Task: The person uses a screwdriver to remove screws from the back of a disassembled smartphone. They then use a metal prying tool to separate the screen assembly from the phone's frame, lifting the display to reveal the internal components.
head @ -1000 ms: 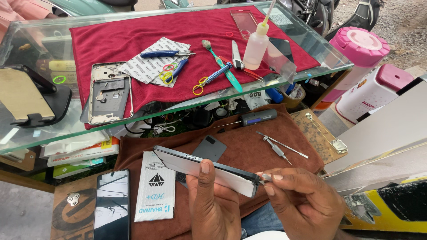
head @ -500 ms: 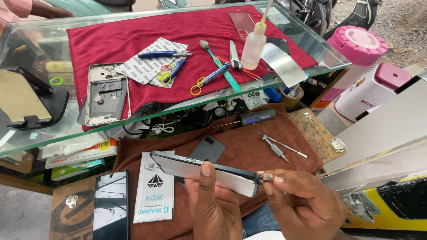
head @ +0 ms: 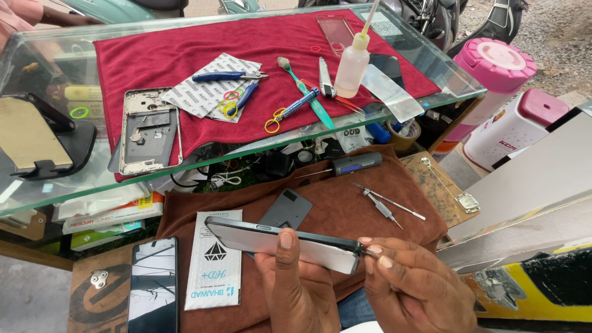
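Observation:
My left hand [head: 296, 290] grips a grey smartphone [head: 271, 237] edge-on, thumb across its side. My right hand [head: 413, 290] pinches a thin tool tip against the phone's right corner; the tool itself is mostly hidden by my fingers. Both hands hover over a brown cloth [head: 333, 203] on the lower shelf. A dark flat panel [head: 287, 208] and a white sachet [head: 214, 259] lie just behind and left of the phone.
A glass counter [head: 74, 179] carries a red cloth [head: 185, 55] with an opened phone frame [head: 148, 129], blue pliers [head: 225, 77], a toothbrush [head: 305, 92], a squeeze bottle [head: 351, 65]. Screwdrivers [head: 345, 165] and tweezers [head: 388, 202] rest on the brown cloth. Another phone [head: 153, 283] lies at lower left.
My hands and the phone have stayed nearly still; the view has only shifted slightly.

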